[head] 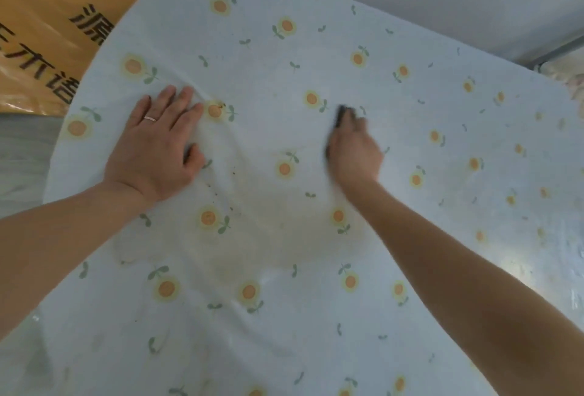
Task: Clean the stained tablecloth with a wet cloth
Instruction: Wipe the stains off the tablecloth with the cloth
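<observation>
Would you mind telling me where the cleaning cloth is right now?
In the head view, the dark cloth is right of centre, gripped in the right hand against the tablecloth, beyond the yellowish stain.

The left hand [155, 145] wears a thin, pale metal ring [149, 118] at the base of its fourth finger. Below the ring the left forearm [63, 237] is bare as far as it shows, and so is the right forearm [458, 269]. Right of the ring, the right hand [354, 149] is motion-blurred.
</observation>
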A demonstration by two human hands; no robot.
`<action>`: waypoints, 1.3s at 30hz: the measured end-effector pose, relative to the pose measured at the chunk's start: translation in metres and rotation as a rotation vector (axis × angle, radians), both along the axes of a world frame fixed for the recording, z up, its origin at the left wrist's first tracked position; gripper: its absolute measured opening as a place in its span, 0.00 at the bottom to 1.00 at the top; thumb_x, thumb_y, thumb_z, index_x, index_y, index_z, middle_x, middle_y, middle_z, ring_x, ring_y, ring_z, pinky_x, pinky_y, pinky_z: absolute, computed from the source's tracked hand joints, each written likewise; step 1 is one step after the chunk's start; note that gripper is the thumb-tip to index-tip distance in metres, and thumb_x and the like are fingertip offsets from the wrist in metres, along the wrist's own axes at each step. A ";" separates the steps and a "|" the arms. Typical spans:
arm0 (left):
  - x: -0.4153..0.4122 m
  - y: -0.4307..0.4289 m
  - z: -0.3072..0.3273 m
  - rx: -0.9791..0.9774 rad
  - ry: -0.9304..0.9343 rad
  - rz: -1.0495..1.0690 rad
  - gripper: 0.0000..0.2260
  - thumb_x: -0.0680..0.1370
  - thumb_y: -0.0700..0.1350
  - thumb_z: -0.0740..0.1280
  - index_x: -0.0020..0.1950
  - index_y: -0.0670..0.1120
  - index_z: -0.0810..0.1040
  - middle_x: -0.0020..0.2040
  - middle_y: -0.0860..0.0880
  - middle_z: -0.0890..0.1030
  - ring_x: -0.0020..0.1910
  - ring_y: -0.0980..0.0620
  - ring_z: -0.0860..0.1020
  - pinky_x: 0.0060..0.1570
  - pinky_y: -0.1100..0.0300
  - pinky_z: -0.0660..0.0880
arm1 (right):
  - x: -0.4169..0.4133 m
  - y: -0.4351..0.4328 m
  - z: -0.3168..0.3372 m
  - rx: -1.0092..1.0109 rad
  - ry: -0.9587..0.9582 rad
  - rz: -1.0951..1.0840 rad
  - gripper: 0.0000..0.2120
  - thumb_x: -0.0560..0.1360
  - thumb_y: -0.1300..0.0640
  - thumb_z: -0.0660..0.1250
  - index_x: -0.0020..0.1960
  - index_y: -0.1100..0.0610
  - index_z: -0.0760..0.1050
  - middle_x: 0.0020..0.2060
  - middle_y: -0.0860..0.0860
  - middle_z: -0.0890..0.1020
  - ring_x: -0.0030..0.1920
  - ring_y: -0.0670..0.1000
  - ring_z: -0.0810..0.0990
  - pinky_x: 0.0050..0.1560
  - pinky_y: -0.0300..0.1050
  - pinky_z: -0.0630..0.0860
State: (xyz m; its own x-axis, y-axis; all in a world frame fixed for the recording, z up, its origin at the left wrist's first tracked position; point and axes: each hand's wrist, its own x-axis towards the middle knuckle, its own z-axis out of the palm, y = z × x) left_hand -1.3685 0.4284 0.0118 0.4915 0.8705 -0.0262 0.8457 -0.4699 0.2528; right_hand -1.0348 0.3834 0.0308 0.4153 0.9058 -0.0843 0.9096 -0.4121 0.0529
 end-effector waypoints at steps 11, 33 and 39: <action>-0.009 -0.005 -0.005 0.047 0.000 -0.027 0.30 0.80 0.54 0.52 0.81 0.42 0.60 0.82 0.41 0.58 0.81 0.41 0.56 0.79 0.42 0.53 | 0.011 -0.013 0.004 -0.011 -0.054 -0.455 0.17 0.82 0.59 0.55 0.69 0.62 0.68 0.66 0.57 0.72 0.55 0.59 0.80 0.41 0.48 0.69; -0.103 -0.094 -0.006 0.069 0.038 0.105 0.28 0.84 0.52 0.52 0.82 0.40 0.58 0.82 0.40 0.58 0.81 0.41 0.56 0.79 0.42 0.53 | -0.226 -0.076 -0.001 0.019 0.118 0.712 0.22 0.79 0.50 0.62 0.73 0.51 0.70 0.50 0.50 0.78 0.37 0.54 0.80 0.26 0.45 0.68; -0.101 -0.091 -0.007 0.035 -0.051 0.151 0.27 0.82 0.49 0.54 0.80 0.41 0.63 0.81 0.41 0.61 0.81 0.43 0.57 0.80 0.46 0.52 | -0.137 0.053 -0.001 0.100 -0.054 0.076 0.18 0.83 0.54 0.54 0.70 0.59 0.66 0.62 0.57 0.73 0.46 0.62 0.81 0.35 0.48 0.66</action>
